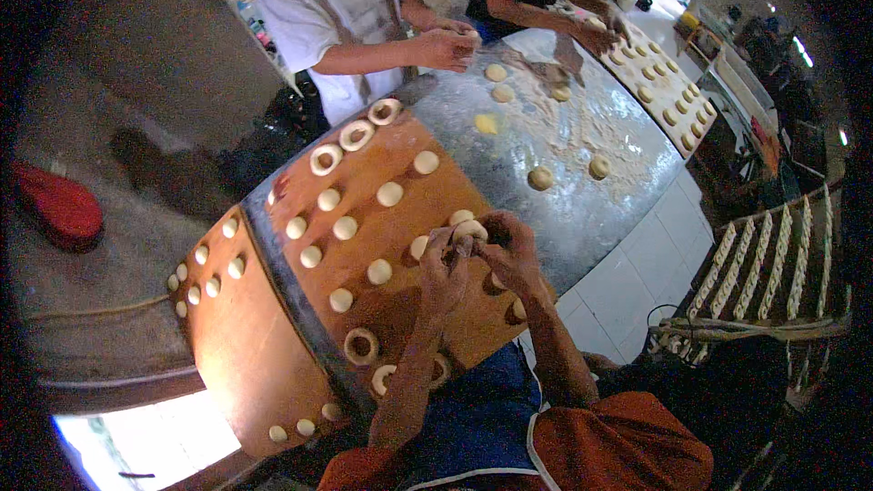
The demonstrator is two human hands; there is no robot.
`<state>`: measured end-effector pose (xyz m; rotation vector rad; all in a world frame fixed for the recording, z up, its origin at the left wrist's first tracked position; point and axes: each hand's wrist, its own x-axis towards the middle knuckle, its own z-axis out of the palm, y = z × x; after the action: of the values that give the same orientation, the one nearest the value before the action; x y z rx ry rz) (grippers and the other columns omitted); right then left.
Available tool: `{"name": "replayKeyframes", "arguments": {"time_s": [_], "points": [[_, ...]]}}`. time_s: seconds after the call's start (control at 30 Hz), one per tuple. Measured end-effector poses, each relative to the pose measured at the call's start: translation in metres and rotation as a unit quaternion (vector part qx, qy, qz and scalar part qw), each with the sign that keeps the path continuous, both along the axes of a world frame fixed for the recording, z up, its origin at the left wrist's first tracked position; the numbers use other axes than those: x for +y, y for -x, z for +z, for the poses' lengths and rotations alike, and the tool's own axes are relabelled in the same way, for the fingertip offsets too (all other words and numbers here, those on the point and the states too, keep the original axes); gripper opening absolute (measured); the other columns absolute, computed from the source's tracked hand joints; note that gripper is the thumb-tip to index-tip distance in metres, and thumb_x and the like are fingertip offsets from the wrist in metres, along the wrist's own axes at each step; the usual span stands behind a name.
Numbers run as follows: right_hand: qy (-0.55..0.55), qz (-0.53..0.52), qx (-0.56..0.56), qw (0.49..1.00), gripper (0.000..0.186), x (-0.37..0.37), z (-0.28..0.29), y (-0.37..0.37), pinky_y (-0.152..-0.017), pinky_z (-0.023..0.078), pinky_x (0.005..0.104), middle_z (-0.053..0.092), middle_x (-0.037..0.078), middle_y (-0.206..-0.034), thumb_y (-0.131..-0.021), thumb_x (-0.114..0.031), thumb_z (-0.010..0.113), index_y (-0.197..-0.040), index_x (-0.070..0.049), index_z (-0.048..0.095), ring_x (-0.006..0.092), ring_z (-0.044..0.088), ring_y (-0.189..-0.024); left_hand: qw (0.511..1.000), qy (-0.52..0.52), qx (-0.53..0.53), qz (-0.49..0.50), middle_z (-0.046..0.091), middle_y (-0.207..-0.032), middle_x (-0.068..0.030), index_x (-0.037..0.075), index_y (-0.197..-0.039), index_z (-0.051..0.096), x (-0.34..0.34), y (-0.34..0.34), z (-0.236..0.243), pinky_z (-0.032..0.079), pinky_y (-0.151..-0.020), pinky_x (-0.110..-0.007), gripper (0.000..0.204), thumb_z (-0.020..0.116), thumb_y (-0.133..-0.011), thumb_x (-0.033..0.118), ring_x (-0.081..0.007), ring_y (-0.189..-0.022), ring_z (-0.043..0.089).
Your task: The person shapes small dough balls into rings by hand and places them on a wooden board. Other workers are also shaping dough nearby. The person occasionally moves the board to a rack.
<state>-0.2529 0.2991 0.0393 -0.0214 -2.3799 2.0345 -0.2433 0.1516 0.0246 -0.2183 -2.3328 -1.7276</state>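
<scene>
Above the brown board (414,318), my left hand (446,264) and my right hand (511,250) are closed on one piece of dough (470,230). It is pale and rounded; my fingers cover part of it, so its full shape is hidden. Round dough balls (390,194) lie spaced out on the board beneath. Rings of dough sit along its edges, such as one dough ring (361,345) near my left forearm and another dough ring (356,136) on the far side.
The board rests on a metal table (582,227) dusted with flour. A second brown board (245,336) with dough balls stands at left. Across the table, two people handle dough; a tray (682,91) holds rows of pieces. A rack with twisted strips (755,264) is at right.
</scene>
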Motion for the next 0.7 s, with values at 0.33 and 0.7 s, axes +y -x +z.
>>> {"name": "replayKeyframes", "arguments": {"time_s": [0.33, 0.7], "points": [[0.181, 0.216, 0.008, 0.96, 0.065, -0.109, 0.007, -0.063, -0.086, 0.057, 0.0353, 0.065, 0.009, -0.119, -0.084, -0.004, 0.075, -0.14, -0.005, 0.043, 0.0194, 0.065, -0.107, 0.972, -0.182, -0.147, -0.01, 0.064, -0.119, -0.0118, 0.001, -0.129, 0.06, -0.122, -0.069, 0.018, 0.051, -0.095, -0.035, 0.028, 0.055, -0.102, 0.008, -0.0213, -0.109, 0.061], [0.133, 0.096, -0.048, 0.985, 0.052, -0.165, -0.038, -0.086, -0.092, 0.05, 0.0415, 0.059, 0.015, -0.128, -0.097, -0.037, 0.062, -0.134, -0.002, 0.052, 0.0281, 0.062, -0.104, 0.865, -0.489, -0.112, 0.015, 0.051, -0.109, -0.0046, 0.009, -0.116, 0.05, -0.174, -0.118, -0.02, 0.046, -0.1, -0.032, 0.032, 0.05, -0.085, 0.004, -0.0196, -0.106, 0.055]]}}
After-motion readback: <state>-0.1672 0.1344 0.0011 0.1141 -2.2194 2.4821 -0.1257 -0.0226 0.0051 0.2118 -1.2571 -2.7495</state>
